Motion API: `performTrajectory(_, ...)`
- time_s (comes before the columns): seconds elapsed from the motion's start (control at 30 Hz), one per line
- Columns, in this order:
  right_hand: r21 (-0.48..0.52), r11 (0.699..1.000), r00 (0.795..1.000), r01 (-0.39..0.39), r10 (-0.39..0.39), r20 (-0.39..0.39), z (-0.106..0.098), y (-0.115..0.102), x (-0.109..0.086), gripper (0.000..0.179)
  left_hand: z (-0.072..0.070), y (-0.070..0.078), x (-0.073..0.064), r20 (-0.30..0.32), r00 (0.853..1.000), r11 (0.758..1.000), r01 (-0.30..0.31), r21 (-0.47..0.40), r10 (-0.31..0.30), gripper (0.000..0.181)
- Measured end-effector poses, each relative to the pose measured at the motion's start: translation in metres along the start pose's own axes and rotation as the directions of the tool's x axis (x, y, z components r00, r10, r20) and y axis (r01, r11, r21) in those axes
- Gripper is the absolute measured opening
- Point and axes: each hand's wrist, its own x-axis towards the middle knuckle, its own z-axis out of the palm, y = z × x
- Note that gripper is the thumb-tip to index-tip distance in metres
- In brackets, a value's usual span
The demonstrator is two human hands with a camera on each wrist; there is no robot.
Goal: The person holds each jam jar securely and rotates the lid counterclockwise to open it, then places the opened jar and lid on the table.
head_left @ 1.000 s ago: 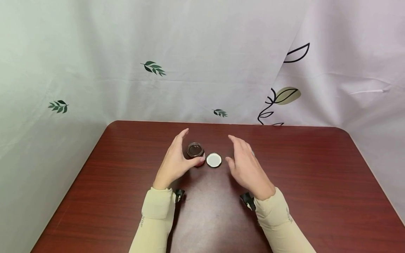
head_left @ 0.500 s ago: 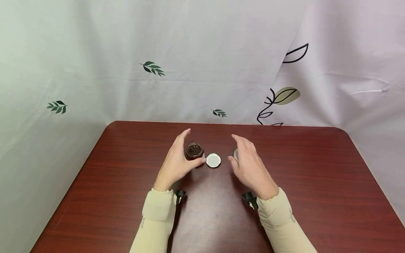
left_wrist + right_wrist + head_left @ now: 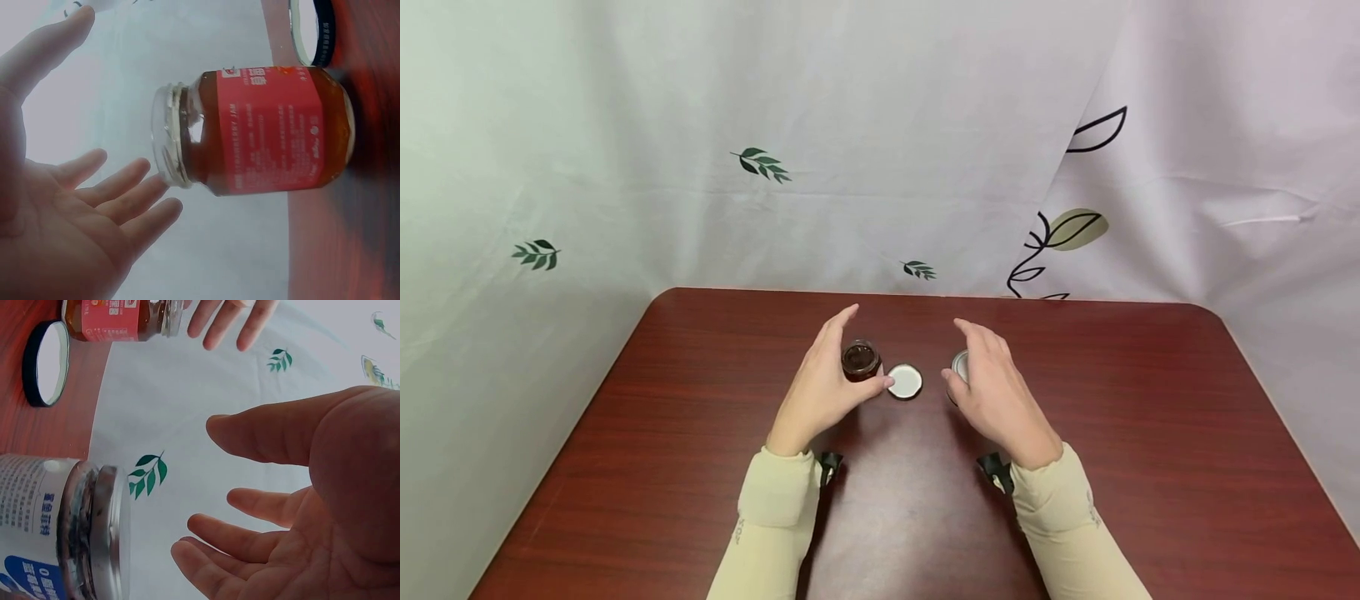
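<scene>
An uncovered glass jam jar (image 3: 861, 360) stands upright on the table, with a pink-red label (image 3: 269, 128) and reddish-brown contents. Around its left and near side, my left hand (image 3: 822, 385) is spread with thumb and fingers apart; the left wrist view shows a gap between palm and jar. To the jar's right lies a dark-rimmed lid (image 3: 906, 382), white inside up. My right hand (image 3: 996, 392) hovers over a second jar (image 3: 31, 525), which has a silver lid (image 3: 109, 534) and a white and blue label. The hand partly hides that jar in the head view; its fingers are loosely spread, holding nothing.
The reddish-brown wooden table (image 3: 1112, 467) reaches back to a pale curtain (image 3: 850, 125) printed with leaves. Small black wrist cameras sit under both cuffs, close above the tabletop.
Both hands have shifted slightly to the right. The second jar's silver lid, hidden a second ago, now shows beside my right hand. The jam jar and loose lid stay put.
</scene>
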Motion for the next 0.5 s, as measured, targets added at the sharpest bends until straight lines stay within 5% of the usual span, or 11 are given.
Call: performTrajectory(0.5, -0.012, 0.999, 0.999, -0.029, 0.03, 0.019, -0.005, 0.007, 0.0, 0.06, 0.009, 0.018, 0.004, 0.033, 0.997, 0.997, -0.074, -0.004, 0.074, 0.099)
